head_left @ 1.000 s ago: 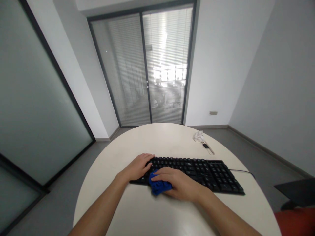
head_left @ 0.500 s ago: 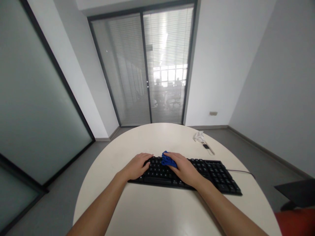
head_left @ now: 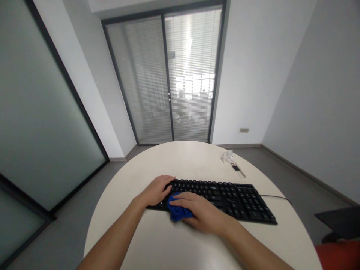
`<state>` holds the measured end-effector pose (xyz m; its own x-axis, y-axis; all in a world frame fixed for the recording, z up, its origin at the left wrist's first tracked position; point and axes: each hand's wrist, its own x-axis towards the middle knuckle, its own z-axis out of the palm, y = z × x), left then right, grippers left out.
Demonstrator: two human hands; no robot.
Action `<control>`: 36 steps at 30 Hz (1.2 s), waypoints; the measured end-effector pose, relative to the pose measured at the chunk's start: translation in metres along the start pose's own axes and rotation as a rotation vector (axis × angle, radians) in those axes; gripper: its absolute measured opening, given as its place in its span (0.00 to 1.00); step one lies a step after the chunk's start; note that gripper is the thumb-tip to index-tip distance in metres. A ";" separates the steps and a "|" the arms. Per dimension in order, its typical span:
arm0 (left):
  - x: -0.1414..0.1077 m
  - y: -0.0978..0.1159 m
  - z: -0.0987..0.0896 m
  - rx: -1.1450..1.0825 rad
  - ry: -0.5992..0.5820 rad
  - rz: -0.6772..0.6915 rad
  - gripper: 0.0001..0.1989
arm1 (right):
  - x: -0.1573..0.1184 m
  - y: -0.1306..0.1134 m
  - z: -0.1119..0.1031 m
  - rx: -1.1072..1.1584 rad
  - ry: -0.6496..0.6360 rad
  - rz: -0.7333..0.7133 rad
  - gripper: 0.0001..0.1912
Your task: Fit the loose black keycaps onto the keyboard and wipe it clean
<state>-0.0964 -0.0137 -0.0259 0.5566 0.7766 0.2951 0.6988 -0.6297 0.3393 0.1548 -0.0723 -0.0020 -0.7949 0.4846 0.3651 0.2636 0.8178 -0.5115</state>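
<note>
A black keyboard lies across the table in front of me. My left hand holds its left end, the fingers over the back corner and the thumb bent onto the keys. Under the fingers of my right hand a bunched blue cloth is pressed against the front edge of the keyboard, near the left part. Part of the cloth hangs over that edge towards the table. My right hand and forearm hide some of the lower keys.
The round cream table carries a crumpled white item and a thin stick-like item with a black piece at the back right. A cable runs off the right edge. A black and red chair stands at right.
My right hand has brought the blue cloth from the keyboard's upper rows down and left to its front edge. My left hand has stayed at the left end.
</note>
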 end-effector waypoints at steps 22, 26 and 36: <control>-0.001 0.004 -0.003 -0.025 0.011 -0.030 0.18 | 0.014 0.060 -0.006 -0.255 0.306 0.340 0.21; -0.002 0.000 -0.001 -0.043 0.009 -0.028 0.18 | 0.026 0.057 -0.003 -0.242 0.272 0.302 0.19; -0.001 -0.002 -0.001 -0.090 0.010 -0.071 0.21 | 0.032 0.049 0.003 -0.237 0.236 0.166 0.24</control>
<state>-0.0990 -0.0132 -0.0260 0.5025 0.8194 0.2758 0.6931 -0.5725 0.4380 0.1406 -0.0176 -0.0182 -0.5899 0.6524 0.4758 0.5195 0.7577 -0.3949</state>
